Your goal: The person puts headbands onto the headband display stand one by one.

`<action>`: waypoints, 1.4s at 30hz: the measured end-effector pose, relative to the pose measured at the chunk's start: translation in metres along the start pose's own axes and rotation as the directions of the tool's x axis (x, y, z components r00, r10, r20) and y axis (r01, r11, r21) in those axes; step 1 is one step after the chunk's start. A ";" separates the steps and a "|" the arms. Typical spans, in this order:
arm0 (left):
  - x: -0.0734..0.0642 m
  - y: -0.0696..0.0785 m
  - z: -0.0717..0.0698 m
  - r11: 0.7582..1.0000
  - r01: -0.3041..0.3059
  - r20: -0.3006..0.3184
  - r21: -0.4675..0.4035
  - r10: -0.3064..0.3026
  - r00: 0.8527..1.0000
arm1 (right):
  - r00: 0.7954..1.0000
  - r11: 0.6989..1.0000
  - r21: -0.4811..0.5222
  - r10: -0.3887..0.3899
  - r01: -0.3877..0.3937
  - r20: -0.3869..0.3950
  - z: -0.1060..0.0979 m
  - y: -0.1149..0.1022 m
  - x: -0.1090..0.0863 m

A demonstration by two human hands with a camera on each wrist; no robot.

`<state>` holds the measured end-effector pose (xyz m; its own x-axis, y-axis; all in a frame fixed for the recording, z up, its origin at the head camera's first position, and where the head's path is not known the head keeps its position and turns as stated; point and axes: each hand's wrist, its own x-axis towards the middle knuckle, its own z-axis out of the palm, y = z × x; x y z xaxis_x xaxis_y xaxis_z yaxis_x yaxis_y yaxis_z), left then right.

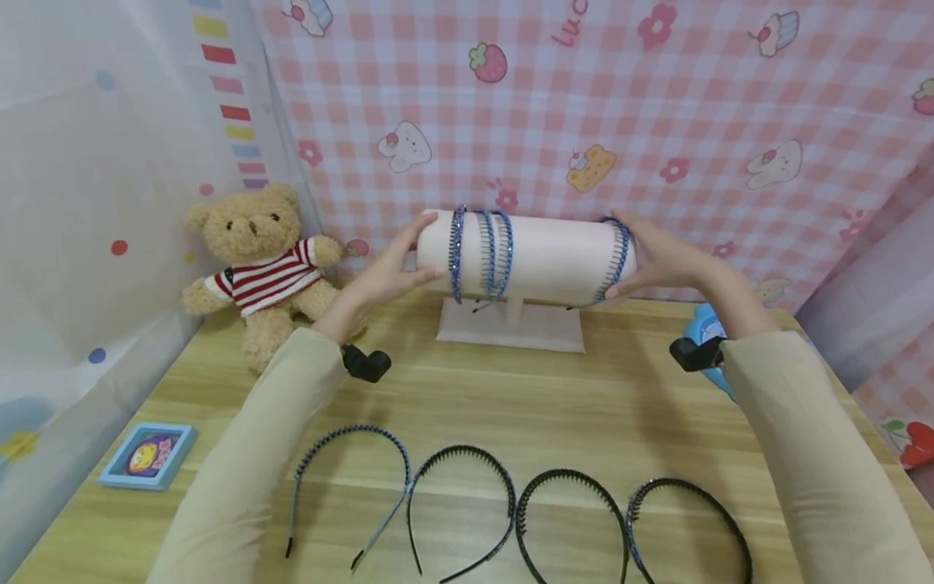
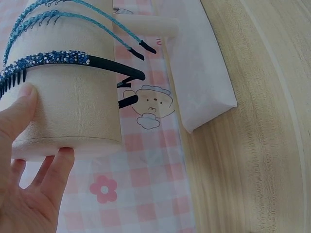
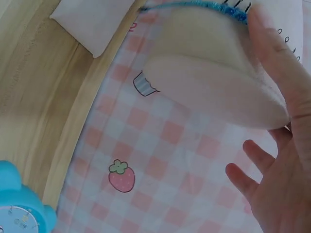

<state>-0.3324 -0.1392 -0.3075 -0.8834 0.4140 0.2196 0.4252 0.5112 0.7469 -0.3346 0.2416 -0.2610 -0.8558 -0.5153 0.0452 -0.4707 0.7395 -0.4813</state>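
Observation:
A pale cylindrical headband stand (image 1: 558,251) stands at the back of the table. My left hand (image 1: 400,264) grips its left end, with the thumb on the curved side and fingertips at the end face in the left wrist view. Beside that thumb sits a glittery dark-blue headband (image 2: 48,60). Two lighter blue headbands (image 1: 503,255) hang round the cylinder just to the right. At the other end, my right hand (image 1: 660,251) holds a blue headband (image 1: 619,259), its thumb low and a finger at the top. In the right wrist view, its other fingers spread behind the end face.
Several headbands (image 1: 461,448) lie in a row along the table's front. A teddy bear (image 1: 251,243) sits at the back left, and a blue framed picture (image 1: 148,456) lies at the left. A blue alarm clock (image 3: 24,206) stands by my right forearm.

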 end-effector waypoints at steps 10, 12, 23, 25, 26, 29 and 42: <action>0.001 0.000 0.001 1.000 0.023 0.000 0.008 -0.023 1.000 | 1.000 0.982 -0.188 0.012 -0.011 0.002 0.006 -0.016 0.020; 0.000 0.001 0.001 0.999 0.040 0.000 -0.008 -0.040 0.999 | 1.000 0.973 -0.231 0.022 -0.021 0.000 0.009 -0.025 0.025; 0.000 0.002 0.003 0.998 0.059 0.002 -0.032 -0.059 0.998 | 0.999 0.959 -0.284 0.018 -0.004 0.048 0.023 -0.059 0.051; 0.000 0.002 0.003 0.998 0.052 0.002 -0.032 -0.052 0.999 | 0.999 0.959 -0.282 0.012 0.003 0.051 0.025 -0.061 0.053; 0.000 0.002 0.003 0.998 0.049 0.001 -0.033 -0.049 0.999 | 0.999 0.960 -0.281 0.006 0.008 0.052 0.025 -0.062 0.054; 0.000 0.002 0.002 0.999 0.043 -0.004 -0.032 -0.043 0.999 | 0.998 0.956 -0.293 0.005 0.012 0.059 0.027 -0.065 0.057; 0.000 0.000 0.003 0.999 -0.006 -0.004 -0.035 0.005 1.000 | 0.994 0.939 -0.344 0.054 -0.018 0.095 0.028 -0.077 0.061</action>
<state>-0.3320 -0.1365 -0.3095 -0.8818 0.4141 0.2259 0.4229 0.4820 0.7674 -0.3442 0.1410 -0.2460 -0.8557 -0.5135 -0.0641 -0.5003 0.8526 -0.1510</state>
